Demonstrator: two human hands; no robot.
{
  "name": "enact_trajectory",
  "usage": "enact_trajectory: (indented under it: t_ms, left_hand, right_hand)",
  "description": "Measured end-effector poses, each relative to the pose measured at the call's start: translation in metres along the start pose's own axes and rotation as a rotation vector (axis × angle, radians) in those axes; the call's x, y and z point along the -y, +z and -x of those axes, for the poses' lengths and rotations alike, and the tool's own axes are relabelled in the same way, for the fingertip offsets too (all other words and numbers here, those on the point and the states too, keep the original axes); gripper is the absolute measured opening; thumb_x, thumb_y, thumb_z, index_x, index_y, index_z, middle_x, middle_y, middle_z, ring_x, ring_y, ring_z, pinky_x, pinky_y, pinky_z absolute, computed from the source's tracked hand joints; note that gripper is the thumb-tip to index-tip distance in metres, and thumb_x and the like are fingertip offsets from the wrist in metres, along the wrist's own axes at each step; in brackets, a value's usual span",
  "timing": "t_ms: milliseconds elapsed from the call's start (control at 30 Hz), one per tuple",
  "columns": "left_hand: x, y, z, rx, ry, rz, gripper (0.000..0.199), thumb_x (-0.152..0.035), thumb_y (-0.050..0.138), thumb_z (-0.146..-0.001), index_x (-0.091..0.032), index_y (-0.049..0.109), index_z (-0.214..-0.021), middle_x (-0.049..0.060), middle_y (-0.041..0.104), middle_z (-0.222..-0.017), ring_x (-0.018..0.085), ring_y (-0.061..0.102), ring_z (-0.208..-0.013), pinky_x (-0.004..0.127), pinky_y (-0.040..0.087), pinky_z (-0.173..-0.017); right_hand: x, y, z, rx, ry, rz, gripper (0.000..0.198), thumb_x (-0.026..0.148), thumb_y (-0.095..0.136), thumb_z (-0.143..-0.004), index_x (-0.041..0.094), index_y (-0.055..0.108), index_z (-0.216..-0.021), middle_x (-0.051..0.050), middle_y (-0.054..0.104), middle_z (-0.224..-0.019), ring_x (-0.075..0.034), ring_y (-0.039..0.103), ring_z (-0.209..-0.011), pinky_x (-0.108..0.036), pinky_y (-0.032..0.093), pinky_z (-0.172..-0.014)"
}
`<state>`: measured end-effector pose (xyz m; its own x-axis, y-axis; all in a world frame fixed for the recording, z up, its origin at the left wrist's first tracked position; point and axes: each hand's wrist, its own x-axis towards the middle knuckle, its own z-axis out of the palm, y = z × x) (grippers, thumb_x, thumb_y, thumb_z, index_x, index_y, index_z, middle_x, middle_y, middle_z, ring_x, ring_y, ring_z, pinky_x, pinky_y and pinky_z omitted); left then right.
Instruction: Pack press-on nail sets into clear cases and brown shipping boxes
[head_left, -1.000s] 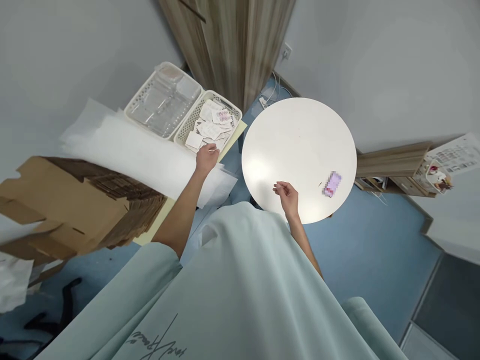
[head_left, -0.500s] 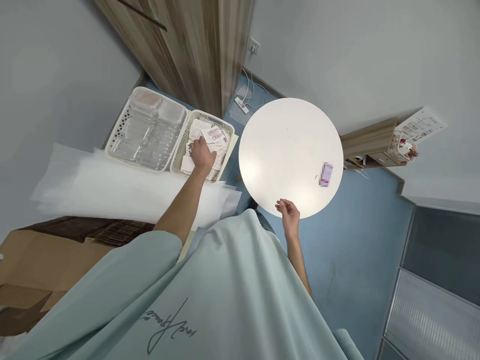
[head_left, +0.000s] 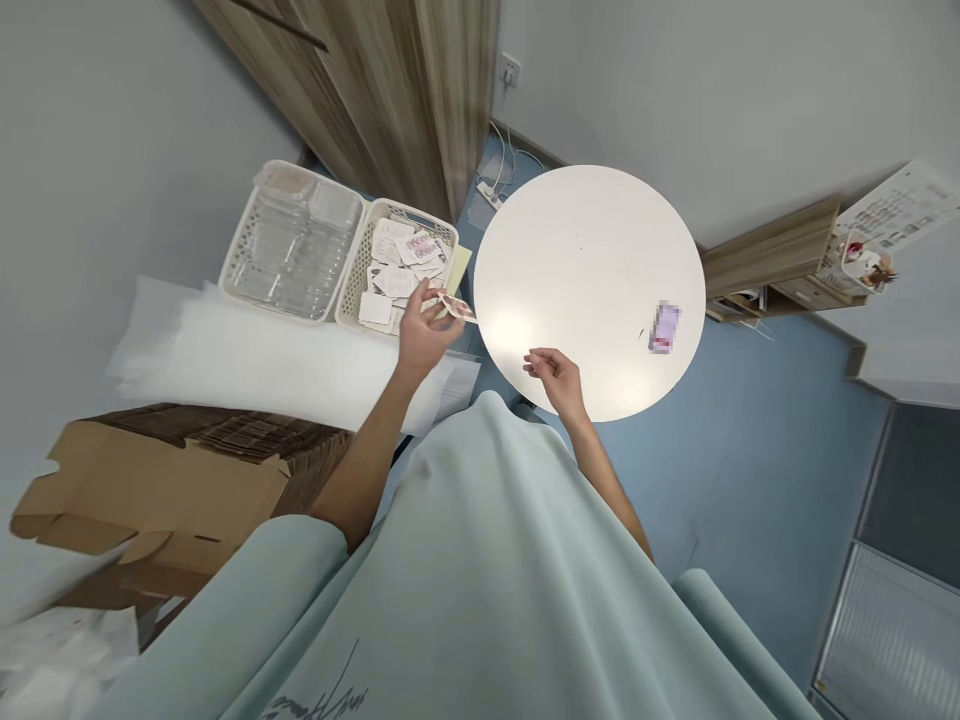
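Observation:
My left hand (head_left: 424,335) is closed on a small printed card (head_left: 456,306), pinched between thumb and fingers, its free end pointing at the round white table (head_left: 592,240). Just behind that hand is a white basket (head_left: 350,298) holding a loose heap of white and reddish printed cards (head_left: 394,280). My right hand (head_left: 556,380) hovers over the table's near edge, fingers half bent and a little apart, with nothing visible in them. On the table's right side lies a blurred purple object (head_left: 664,328).
A second basket (head_left: 232,240) holds clear plastic boxes (head_left: 289,255). White translucent sheets (head_left: 247,350) lie in front of both baskets. Flattened cardboard boxes (head_left: 172,490) are stacked at lower left. A power strip (head_left: 489,195) is behind the table; a wooden shelf (head_left: 780,255) stands to its right.
My left hand has come out of the card basket and moved toward the table, now with a card in it. My right hand has shifted slightly left and farther over the table. The view has moved slightly.

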<state>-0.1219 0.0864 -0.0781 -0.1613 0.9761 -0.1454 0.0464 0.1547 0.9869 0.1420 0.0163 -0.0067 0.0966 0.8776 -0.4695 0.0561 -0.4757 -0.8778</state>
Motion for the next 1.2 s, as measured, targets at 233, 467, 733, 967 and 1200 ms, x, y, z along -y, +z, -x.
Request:
enact_trajectory:
  t_ms: [233,467,733,967,1200]
  left_hand:
    - [-0.058,0.087,0.071,0.418,0.013,0.203,0.087,-0.053,0.096,-0.088,-0.025,0.062,-0.164,0.021,0.061,-0.168,0.036,0.077,-0.138,0.046,0.071,-0.107]
    - [-0.089,0.136,0.092,0.577,0.024,0.158,0.087,-0.055,0.097,-0.09,-0.031,0.062,-0.166,0.016,0.06,-0.172,0.033,0.077,-0.135,0.042,0.073,-0.103]
    - [-0.104,0.169,0.104,0.622,0.116,0.084,0.097,-0.066,0.1,-0.086,-0.03,0.061,-0.167,0.019,0.06,-0.174,0.039,0.069,-0.15,0.05,0.066,-0.117]
    - [-0.111,0.174,0.104,0.578,0.194,0.014,0.078,-0.057,0.097,-0.089,-0.026,0.068,-0.154,0.016,0.07,-0.156,0.035,0.071,-0.144,0.05,0.066,-0.119]
    - [-0.108,0.152,0.098,0.484,0.342,-0.325,0.072,-0.036,0.093,-0.086,-0.032,0.071,-0.155,0.009,0.064,-0.139,0.031,0.067,-0.136,0.051,0.067,-0.115]
  right_hand:
    - [0.036,-0.053,0.001,0.196,0.08,-0.142,0.073,0.093,0.093,-0.071,0.023,0.08,-0.09,-0.006,0.085,-0.087,-0.022,0.084,-0.085,-0.034,0.07,-0.086]
    - [0.033,-0.12,0.022,0.169,0.048,-0.242,0.065,0.085,0.099,-0.072,0.025,0.078,-0.086,-0.003,0.083,-0.086,-0.019,0.081,-0.08,-0.033,0.068,-0.083]
    - [0.029,-0.135,0.03,0.27,0.091,-0.438,0.064,0.082,0.101,-0.071,0.024,0.074,-0.081,0.0,0.076,-0.082,-0.015,0.071,-0.076,-0.028,0.065,-0.075]
    - [0.031,-0.133,0.031,0.23,0.049,-0.331,0.068,0.088,0.096,-0.072,0.024,0.077,-0.085,-0.002,0.078,-0.086,-0.018,0.075,-0.086,-0.033,0.068,-0.085]
    - [0.039,-0.128,0.037,0.048,-0.11,-0.094,0.062,0.086,0.093,-0.078,0.027,0.082,-0.092,-0.005,0.084,-0.096,-0.024,0.079,-0.093,-0.04,0.068,-0.091]
